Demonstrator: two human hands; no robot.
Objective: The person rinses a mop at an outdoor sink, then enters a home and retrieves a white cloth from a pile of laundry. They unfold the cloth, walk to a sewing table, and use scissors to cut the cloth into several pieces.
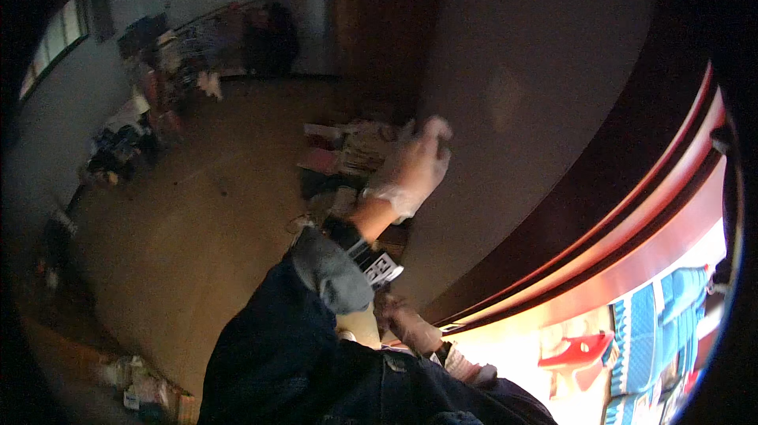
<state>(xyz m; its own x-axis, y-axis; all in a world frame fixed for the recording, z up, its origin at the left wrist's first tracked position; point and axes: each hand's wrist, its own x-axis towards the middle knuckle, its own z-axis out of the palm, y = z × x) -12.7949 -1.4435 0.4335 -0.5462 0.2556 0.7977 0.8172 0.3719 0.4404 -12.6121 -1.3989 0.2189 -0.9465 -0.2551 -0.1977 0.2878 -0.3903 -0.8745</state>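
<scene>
My left hand [417,167], in a thin see-through glove, is raised in front of the grey wall [503,147]. Its fingers look curled; blur hides whether anything is between them, and I cannot tell if they touch the wall. A dark strap with a patterned tag [379,268] circles that wrist below a grey cuff [331,271]. Lower down, close to my body and beside the door frame [533,259], is my right hand [411,327], also gloved. Its fingertips fade into shadow, so its grip is hidden.
Beyond my left hand lies a pile of papers and cloth-like items [337,153] on the brown floor [195,235]. Clutter [124,135] lines the far wall under a window [56,40]. Through the bright doorway are a red stool [574,351] and blue-covered seating [645,330].
</scene>
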